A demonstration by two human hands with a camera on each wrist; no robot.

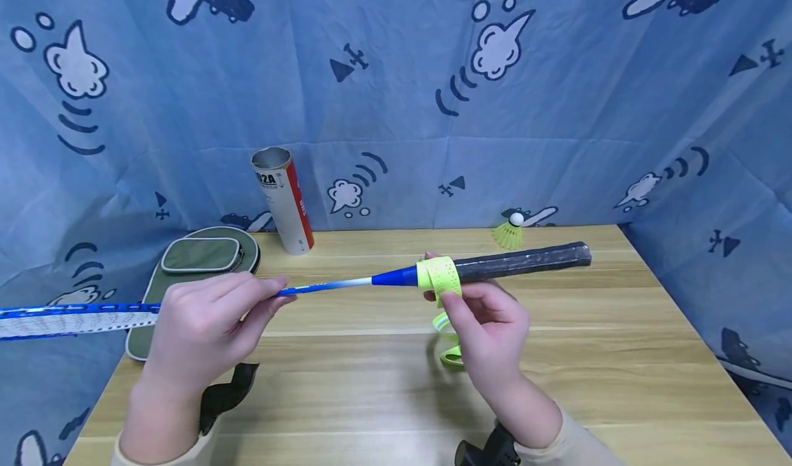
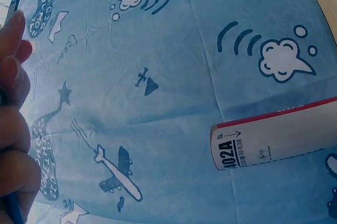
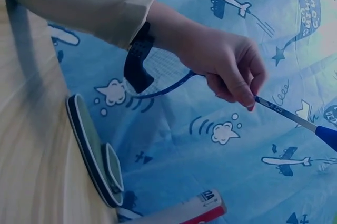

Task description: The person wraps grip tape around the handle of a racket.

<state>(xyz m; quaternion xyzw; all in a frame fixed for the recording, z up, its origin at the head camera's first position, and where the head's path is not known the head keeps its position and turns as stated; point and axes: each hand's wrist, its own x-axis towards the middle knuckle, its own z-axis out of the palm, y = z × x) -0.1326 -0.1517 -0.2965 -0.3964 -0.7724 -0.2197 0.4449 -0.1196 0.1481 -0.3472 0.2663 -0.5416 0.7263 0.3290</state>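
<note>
A blue-and-white badminton racket (image 1: 334, 285) is held nearly level above the table, its strung head off to the left and its black handle (image 1: 526, 262) to the right. My left hand (image 1: 204, 322) pinches the shaft between thumb and fingers; the right wrist view shows this left hand (image 3: 231, 71) from the side. Yellow-green perforated grip tape (image 1: 438, 273) wraps the handle's end beside the blue cone. My right hand (image 1: 495, 328) pinches the tape there, thumb in front and fingers partly hidden behind the handle. A loose tail of tape hangs below, beside the right thumb.
At the back of the wooden table (image 1: 346, 397) stands an open shuttlecock tube (image 1: 286, 205). A green zipped case (image 1: 201, 254) lies at the left, partly behind the left hand and racket. A yellow shuttlecock (image 1: 509, 236) sits near the back edge. Blue printed cloth hangs around the table.
</note>
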